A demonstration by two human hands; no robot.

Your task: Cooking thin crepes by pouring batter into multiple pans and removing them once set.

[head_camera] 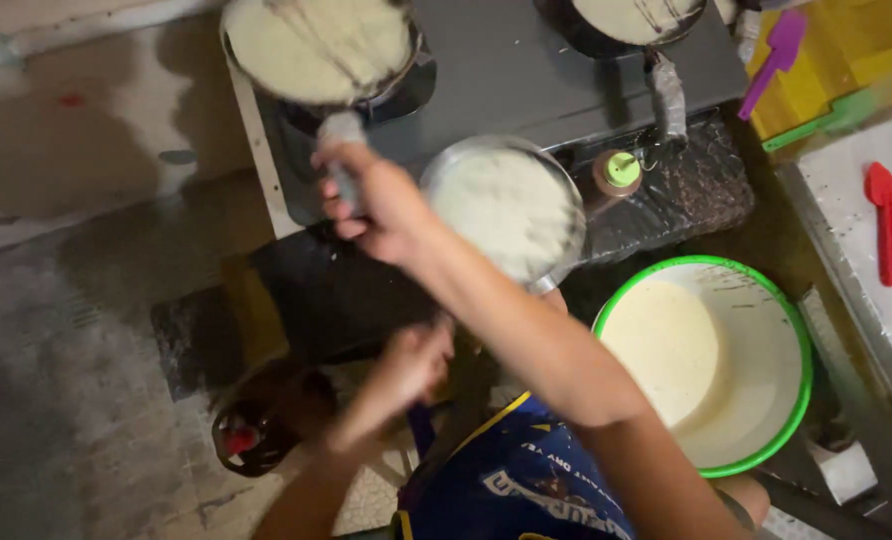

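Observation:
My right hand (371, 200) reaches forward across my body and is closed around the handle (341, 130) of a dark pan (316, 45) spread with white batter, which sits on the left burner of a grey stove (506, 70). Just right of that hand is a round steel bowl (506, 210) filled with white batter. My left hand (406, 368) is lower, under my right forearm, with its fingers curled near the edge of a dark slab (336, 290). Blur hides whether it holds anything.
A second batter-covered pan (636, 15) with a wrapped handle (666, 95) sits on the right burner. A green-rimmed white basin (766, 330) of batter stands at the right. Purple (778, 55), green (816, 120) and red (881, 215) spatulas lie at far right. A dark round vessel (261, 425) is on the floor.

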